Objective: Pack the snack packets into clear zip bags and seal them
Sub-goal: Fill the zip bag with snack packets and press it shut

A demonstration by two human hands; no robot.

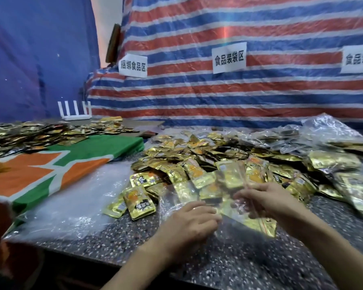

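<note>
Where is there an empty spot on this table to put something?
Bare speckled counter lies along the near edge. The orange and green cloth on the left is mostly free. Gold packets and filled bags crowd the middle and right.

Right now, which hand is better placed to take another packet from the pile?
Probably right: both hands hold the bag, but the right hand is beside the pile, the left hand farther back.

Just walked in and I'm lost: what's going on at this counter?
A person grips a clear zip bag with the left hand and right hand over the speckled counter. Inside it sit gold snack packets; blur hides whether it is sealed. A heap of loose packets lies behind, and filled bags lie to the right.
</note>
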